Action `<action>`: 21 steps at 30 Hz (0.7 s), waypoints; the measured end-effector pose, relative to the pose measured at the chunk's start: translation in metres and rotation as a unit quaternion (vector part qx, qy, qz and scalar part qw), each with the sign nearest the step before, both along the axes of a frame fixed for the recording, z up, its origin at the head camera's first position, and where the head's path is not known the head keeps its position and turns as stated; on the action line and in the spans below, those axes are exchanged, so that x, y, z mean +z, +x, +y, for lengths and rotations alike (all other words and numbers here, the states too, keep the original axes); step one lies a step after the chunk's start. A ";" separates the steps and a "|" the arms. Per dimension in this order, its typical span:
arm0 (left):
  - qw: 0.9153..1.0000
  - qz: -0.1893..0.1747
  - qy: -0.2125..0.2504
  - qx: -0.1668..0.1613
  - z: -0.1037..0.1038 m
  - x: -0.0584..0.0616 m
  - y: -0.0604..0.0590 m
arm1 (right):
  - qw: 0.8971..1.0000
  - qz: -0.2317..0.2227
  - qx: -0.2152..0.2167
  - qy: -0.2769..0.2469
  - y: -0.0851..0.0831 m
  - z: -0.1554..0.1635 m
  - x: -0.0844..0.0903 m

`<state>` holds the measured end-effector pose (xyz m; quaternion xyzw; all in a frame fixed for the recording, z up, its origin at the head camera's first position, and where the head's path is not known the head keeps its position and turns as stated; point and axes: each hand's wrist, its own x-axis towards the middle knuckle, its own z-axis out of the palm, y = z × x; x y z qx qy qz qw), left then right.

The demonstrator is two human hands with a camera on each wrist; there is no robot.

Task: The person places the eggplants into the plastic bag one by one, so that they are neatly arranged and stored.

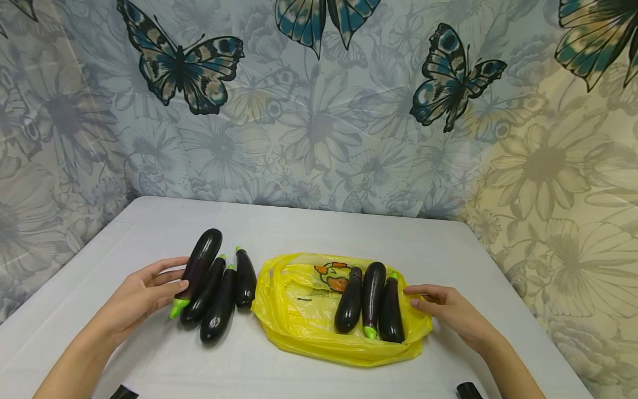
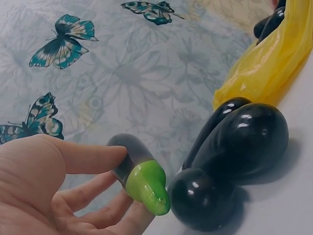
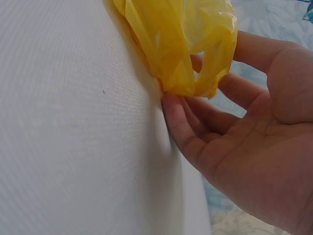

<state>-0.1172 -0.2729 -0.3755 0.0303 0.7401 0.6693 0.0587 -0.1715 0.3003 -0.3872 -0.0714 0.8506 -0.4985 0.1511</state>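
Observation:
My left hand (image 1: pixel 144 296) holds a glossy dark eggplant (image 1: pixel 201 260) with a green stem, thumb on one side and fingers on the other. Its stem end points toward me; in the left wrist view the green cap (image 2: pixel 149 186) faces the camera. Three more eggplants (image 1: pixel 219 307) lie close by on its right. An opened yellow plastic bag (image 1: pixel 279 332) spreads across the middle of the table, with three eggplants (image 1: pixel 372 293) lying in its right half. Thumb and curled fingers of my right hand (image 1: pixel 451 310) grip the bag's right edge, seen closely as yellow film (image 3: pixel 171 54) in the right wrist view.
A white-covered table (image 1: pixel 344 224) carries everything. Behind it hangs a floral backdrop (image 1: pixel 319 138) with butterflies. Small black objects show at the bottom edge, one on the left (image 1: pixel 123 392) and one on the right (image 1: pixel 468 390).

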 end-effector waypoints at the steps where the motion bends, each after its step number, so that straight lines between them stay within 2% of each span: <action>1: 1.000 -0.001 0.003 -0.001 0.000 0.000 0.000 | 1.000 0.000 0.000 0.000 0.000 0.000 0.000; 13: 0.999 -0.012 0.035 -0.028 0.003 0.003 0.001 | 1.000 -0.001 0.003 -0.002 0.002 0.000 0.000; 21: 0.998 -0.015 0.042 -0.033 0.006 0.004 0.003 | 1.000 -0.004 0.000 -0.004 0.001 0.000 0.001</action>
